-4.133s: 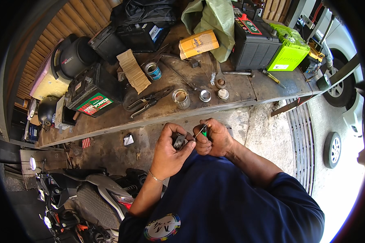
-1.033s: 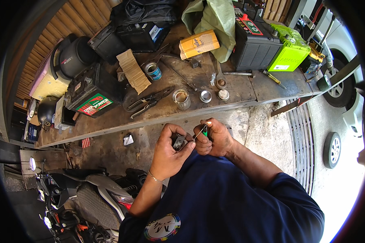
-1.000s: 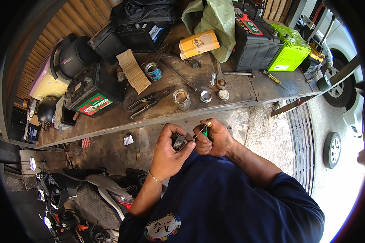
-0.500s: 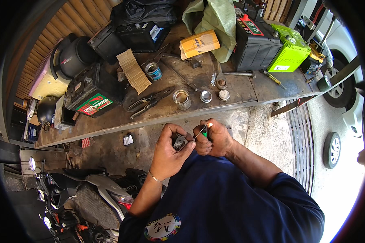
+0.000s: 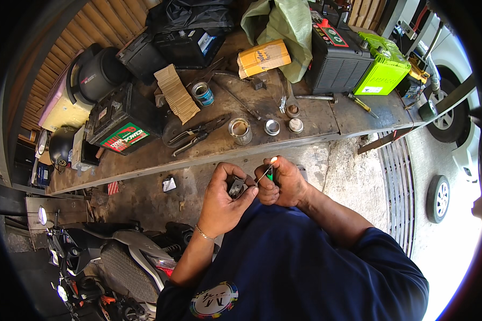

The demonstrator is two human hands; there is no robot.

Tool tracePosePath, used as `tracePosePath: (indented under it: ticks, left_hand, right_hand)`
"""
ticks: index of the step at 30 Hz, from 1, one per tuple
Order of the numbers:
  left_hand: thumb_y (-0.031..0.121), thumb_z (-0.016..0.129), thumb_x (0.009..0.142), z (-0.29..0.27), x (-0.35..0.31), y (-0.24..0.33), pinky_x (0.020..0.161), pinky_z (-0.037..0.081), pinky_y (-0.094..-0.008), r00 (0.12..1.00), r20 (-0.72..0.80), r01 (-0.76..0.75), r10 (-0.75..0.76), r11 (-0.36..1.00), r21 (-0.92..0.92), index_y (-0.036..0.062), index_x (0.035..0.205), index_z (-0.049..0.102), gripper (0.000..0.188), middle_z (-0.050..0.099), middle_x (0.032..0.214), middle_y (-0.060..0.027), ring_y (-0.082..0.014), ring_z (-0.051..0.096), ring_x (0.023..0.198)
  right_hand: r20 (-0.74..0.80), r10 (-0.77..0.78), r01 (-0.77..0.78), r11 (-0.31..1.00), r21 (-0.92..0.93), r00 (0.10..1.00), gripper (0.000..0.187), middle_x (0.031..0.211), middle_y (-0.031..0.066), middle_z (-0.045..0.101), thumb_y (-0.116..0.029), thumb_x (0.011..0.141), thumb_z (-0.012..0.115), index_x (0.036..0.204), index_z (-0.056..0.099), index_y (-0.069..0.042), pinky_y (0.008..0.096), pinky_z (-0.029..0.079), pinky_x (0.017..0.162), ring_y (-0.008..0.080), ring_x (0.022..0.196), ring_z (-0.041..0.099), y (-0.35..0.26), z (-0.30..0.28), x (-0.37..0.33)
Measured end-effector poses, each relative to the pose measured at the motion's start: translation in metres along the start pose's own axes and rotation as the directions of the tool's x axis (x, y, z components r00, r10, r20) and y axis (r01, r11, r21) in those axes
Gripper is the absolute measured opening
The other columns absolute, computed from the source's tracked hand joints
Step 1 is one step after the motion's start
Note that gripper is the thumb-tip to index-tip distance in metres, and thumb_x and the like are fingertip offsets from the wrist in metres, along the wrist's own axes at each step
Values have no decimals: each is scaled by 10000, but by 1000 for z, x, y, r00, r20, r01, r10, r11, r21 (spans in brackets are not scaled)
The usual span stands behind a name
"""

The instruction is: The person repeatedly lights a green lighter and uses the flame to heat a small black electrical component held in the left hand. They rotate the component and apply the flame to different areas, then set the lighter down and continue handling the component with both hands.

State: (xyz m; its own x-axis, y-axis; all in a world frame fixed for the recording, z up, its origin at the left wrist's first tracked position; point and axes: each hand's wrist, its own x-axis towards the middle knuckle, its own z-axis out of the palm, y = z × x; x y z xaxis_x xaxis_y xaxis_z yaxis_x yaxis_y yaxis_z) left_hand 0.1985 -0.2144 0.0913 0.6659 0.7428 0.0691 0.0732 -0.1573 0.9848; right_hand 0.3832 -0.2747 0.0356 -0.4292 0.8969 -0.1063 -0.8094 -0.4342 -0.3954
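My left hand (image 5: 218,199) is closed round a small dark block-like part (image 5: 235,188). Between its thumb and fingers it also pinches a thin wire-like piece (image 5: 263,176) that slants up to the right. My right hand (image 5: 289,184) grips a green lighter (image 5: 270,174), mostly hidden by the fingers. A small flame (image 5: 273,160) burns at the lighter's top, and the wire's upper end reaches close to it. Both hands are close together in front of my dark blue shirt, short of the workbench edge (image 5: 198,164).
On the bench stand an open glass jar (image 5: 241,134), a blue tin (image 5: 202,94), two small round containers, pliers (image 5: 195,136), a screwdriver (image 5: 364,106) and several batteries, one of them bright green (image 5: 381,67). A motorcycle (image 5: 126,267) is parked at lower left.
The flame at the lighter shows slightly higher and more upright. Both hands keep almost the same place and grip.
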Motion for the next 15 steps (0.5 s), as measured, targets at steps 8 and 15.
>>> tracePosePath:
  ticks: [8, 15]
  left_hand:
    - [-69, 726, 862, -2, -1, -1, 821, 506, -247, 1000, 18, 9, -10, 1000, 23, 71, 1084, 476, 362, 605, 970, -24, -91, 586, 924]
    - [-39, 718, 870, 4, -1, 2, 768, 501, -240, 999, -39, 15, -19, 995, -98, 56, 1067, 492, 315, 642, 912, -33, -77, 585, 858]
  right_hand:
    - [-14, 17, -17, 1000, -19, 1000, 541, 525, -5, 349, -545, 966, 415, 671, 486, -97, 261, 255, 446, 115, 455, 291, -2, 1, 1]
    - [-283, -151, 88, 971, -224, 947, 644, 630, 33, 474, -656, 981, 380, 822, 574, -63, 282, 340, 526, 131, 562, 415, -8, -17, -4]
